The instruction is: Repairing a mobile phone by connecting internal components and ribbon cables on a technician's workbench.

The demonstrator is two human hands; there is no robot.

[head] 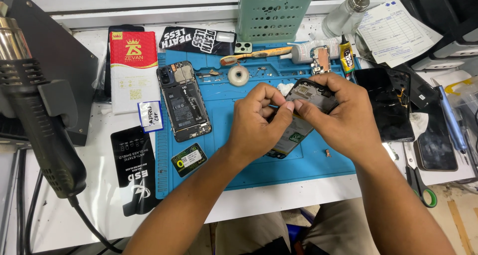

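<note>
Left hand (259, 120), right hand (338, 115) pinching phone frame (311, 93) over blue mat (239, 160), cluttered white bench (279, 198).

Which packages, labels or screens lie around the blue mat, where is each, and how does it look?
Red and white box: left of the mat, upright rectangle.
Black flat package: front left, white lettering.
Black sticker strip: behind the mat.
Dark phone screen: right of the right hand, unlit.
White paper form: far right, tilted.

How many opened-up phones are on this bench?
2 clearly opened: one phone with its back off lies on the blue mat, left of the hands; one frame is held between the left hand and right hand. Dark slabs at right may be more.
</note>
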